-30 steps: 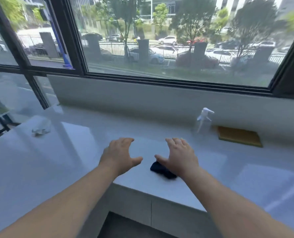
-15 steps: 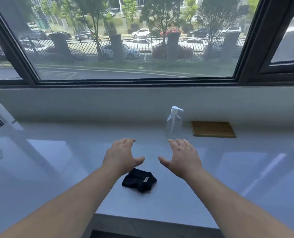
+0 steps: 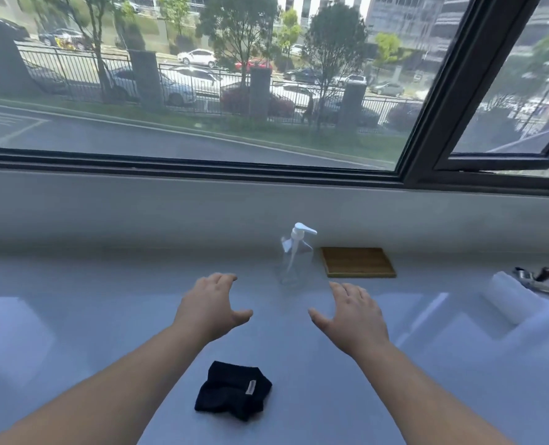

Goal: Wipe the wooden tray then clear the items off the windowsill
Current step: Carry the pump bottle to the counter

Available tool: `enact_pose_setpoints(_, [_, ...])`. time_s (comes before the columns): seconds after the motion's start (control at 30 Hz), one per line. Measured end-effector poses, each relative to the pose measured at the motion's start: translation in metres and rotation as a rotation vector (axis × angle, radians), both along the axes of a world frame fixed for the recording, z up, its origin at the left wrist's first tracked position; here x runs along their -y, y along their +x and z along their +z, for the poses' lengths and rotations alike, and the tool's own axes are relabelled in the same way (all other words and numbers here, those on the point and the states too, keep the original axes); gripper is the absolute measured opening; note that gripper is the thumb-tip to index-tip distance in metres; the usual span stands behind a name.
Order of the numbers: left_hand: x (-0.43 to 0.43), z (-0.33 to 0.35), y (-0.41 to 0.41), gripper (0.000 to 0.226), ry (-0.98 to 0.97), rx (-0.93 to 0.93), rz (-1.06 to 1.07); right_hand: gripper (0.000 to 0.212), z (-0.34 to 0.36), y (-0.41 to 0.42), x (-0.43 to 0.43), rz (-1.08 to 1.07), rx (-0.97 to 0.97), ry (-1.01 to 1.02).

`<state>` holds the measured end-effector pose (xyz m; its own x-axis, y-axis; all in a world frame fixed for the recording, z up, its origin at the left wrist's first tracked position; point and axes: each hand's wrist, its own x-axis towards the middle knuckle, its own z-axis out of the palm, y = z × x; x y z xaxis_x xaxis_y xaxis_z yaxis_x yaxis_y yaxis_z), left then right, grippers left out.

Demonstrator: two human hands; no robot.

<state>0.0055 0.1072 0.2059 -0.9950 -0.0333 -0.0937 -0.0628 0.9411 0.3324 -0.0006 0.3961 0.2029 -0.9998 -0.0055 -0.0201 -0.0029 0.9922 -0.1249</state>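
A flat wooden tray lies at the back of the white windowsill, against the wall. Just left of it stands a clear pump bottle with a white head. A crumpled black cloth rests near the front edge, between my forearms. My left hand hovers open, palm down, over the sill, left of the bottle. My right hand is open too, in front of the tray and bottle. Neither hand holds or touches anything.
At the far right lie a white roll and a metal tool with a dark handle. A large window with a dark frame rises behind the sill; its right pane is tilted open.
The view has swung right and moved closer, bringing the tray and bottle to the centre. My hands have moved forward past the black cloth, which now lies behind them near the front edge.
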Motion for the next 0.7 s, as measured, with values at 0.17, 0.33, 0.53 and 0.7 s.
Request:
enact_pose_setpoints(0.17, [-0.011,-0.001,-0.041,0.093,0.047,-0.015,-0.077,0.085,-0.003,-0.012,-0.001,-0.049,0.023,0.015])
enact_pose_setpoints(0.33, [-0.034,-0.004,-0.078,0.095,0.061,-0.012,-0.120,0.081,-0.006,-0.041,-0.013,-0.081,0.036,0.015])
enact_pose_setpoints(0.53, [-0.060,-0.021,-0.120,0.095,0.043,0.037,-0.100,0.075,-0.037,-0.088,-0.035,-0.096,0.143,-0.074])
enact_pose_setpoints(0.7, [-0.079,-0.041,-0.171,0.097,0.008,0.093,-0.029,0.069,-0.077,-0.150,-0.050,-0.086,0.249,-0.229])
